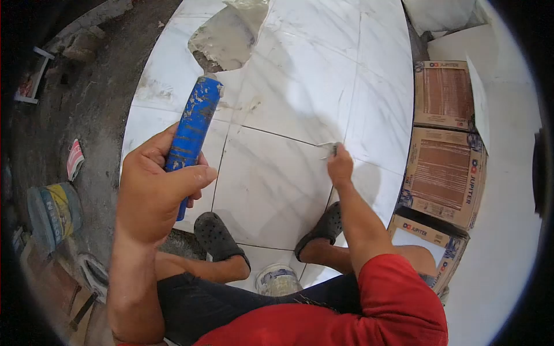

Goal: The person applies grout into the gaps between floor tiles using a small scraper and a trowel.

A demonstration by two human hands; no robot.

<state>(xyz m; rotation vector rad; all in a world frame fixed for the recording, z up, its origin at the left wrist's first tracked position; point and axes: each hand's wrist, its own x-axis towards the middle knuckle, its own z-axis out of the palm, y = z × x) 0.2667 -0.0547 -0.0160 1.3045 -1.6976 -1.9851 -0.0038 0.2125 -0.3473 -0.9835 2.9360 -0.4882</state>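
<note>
My left hand (160, 179) is raised in front of me, closed around a blue cylinder-shaped object (198, 118) spattered with dried mortar. Its top end points away from me, and a narrow blue part shows below my fingers. Farther out, my right hand (340, 164) is closed close over a corner where tile joints meet. A thin pale piece (328, 144) sticks out at its fingertips, and I cannot tell what it is. Under both arms lies a white veined floor tile (271, 184) with dark joints along its edges.
A patch of wet grey mortar (228, 37) lies beyond the tiles. Tile cartons (444, 173) line the right side. A small bucket (278, 281) stands between my feet, which wear dark clogs (219, 237). At left, a sack (55, 213) rests on rough ground.
</note>
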